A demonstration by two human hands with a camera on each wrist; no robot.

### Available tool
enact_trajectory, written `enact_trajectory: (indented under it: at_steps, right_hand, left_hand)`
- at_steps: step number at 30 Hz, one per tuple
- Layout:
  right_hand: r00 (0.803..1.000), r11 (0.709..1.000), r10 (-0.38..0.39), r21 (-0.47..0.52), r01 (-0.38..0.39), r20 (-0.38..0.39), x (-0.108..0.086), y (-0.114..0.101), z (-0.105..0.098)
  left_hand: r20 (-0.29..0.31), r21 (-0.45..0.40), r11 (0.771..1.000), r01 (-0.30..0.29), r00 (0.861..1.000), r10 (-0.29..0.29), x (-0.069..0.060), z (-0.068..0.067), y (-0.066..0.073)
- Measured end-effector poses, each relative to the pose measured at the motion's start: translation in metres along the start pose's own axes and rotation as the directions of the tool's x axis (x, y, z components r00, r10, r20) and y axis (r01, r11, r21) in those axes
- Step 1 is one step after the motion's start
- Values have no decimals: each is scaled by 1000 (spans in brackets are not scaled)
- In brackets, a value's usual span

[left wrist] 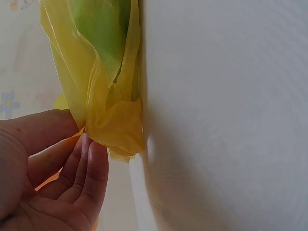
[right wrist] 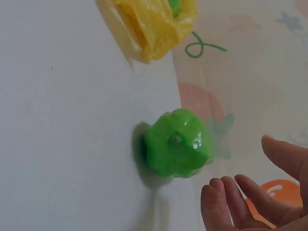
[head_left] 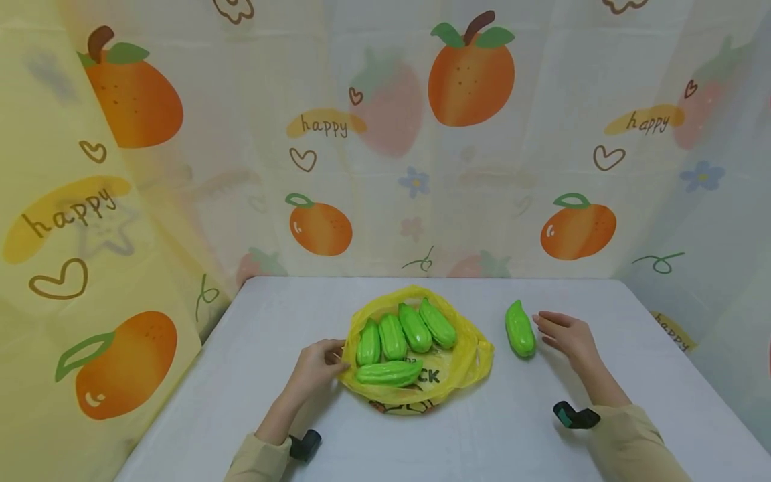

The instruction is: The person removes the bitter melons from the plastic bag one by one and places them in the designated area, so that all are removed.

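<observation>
**Grip and Position Status**

A yellow, translucent plastic bag (head_left: 480,358) with its mouth spread open is laid on the white worktop (head_left: 458,445). The bag's left edge is pinched between the thumb and fingers of the left hand (head_left: 319,363).

Five glossy green, ribbed, elongated vegetables (head_left: 393,337) are contained in the bag: four are arranged side by side toward its far side, and one is placed crosswise toward its near side. One loose green vegetable (head_left: 520,329) of the same type is positioned to the right of the bag, near it.

The right hand (head_left: 566,340) is held farther right of the bag, just beside the loose green vegetable; its fingers are extended and relaxed.
</observation>
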State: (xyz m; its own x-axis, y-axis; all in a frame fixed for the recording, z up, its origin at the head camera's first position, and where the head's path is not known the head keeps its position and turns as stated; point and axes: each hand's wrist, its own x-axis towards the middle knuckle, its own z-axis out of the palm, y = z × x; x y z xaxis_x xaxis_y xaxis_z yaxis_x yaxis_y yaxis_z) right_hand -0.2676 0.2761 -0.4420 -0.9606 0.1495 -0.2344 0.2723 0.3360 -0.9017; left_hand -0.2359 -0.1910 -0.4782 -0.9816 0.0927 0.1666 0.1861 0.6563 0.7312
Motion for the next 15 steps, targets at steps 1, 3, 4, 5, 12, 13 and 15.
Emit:
enact_trajectory:
  at_steps: [1, 3, 4, 5, 12, 13, 15]
  right_hand:
    - [1000, 1000, -9, -1, 9, 0, -1, -1, 0]
    - [1000, 1000, -27, -5, 27, 4, -3, -3, 1]
    - [999, 999, -39, -4, 39, 8, -4, -4, 1]
    - [999, 999, -48, -6, 49, 10, -5, -5, 2]
    - [994, 994, -105, -11, 105, 1, -17, -15, 11]
    - [994, 994, -112, -7, 112, 2, -18, -16, 12]
    - [993, 993, -119, 0, 119, 8, -21, -18, 15]
  left_hand:
    - [1, 0, 1000, 3, 1000, -3, 0, 0, 0]
    - [1, 3, 1000, 2, 1000, -2, 0, 0, -1]
    - [0, 4, 1000, 1, 1000, -1, 0, 0, -1]
    - [-1, 4, 1000, 1, 1000, -1, 1, 0, -1]
    - [-9, -11, 1000, -6, 1000, 6, 0, 0, 0]
    - [-9, -12, 1000, -6, 1000, 6, -1, 0, 0]
    - [-8, -12, 1000, -6, 1000, 5, -1, 0, 0]
